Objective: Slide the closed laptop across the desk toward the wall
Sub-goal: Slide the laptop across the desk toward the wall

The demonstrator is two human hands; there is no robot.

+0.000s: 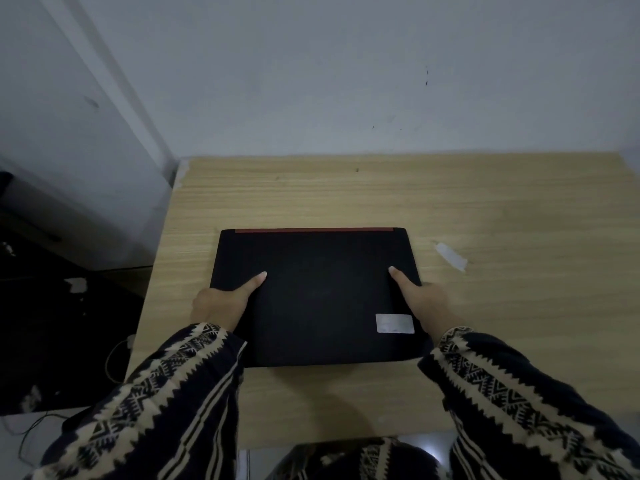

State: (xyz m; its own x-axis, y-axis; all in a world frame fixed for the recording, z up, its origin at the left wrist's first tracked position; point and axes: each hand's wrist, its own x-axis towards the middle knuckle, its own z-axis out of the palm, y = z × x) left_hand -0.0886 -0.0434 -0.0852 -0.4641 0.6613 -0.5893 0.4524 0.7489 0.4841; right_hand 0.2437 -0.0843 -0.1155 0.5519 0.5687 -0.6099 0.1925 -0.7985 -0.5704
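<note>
- Left hand [221, 303] gripping laptop's left edge, thumb on lid.
- Laptop [317, 296] closed, mid-desk [502, 209], well short of wall [346, 81].
- Right hand [426, 299] gripping right edge likewise.
- Push evenly both sides, flat, no twist; stop before wall.

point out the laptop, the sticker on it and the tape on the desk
laptop [318, 292]: head view, middle of the black lid
sticker [394, 323]: head view, centre of the pale label near the lid's right front corner
tape [451, 256]: head view, middle of the whitish strip right of the laptop
</note>
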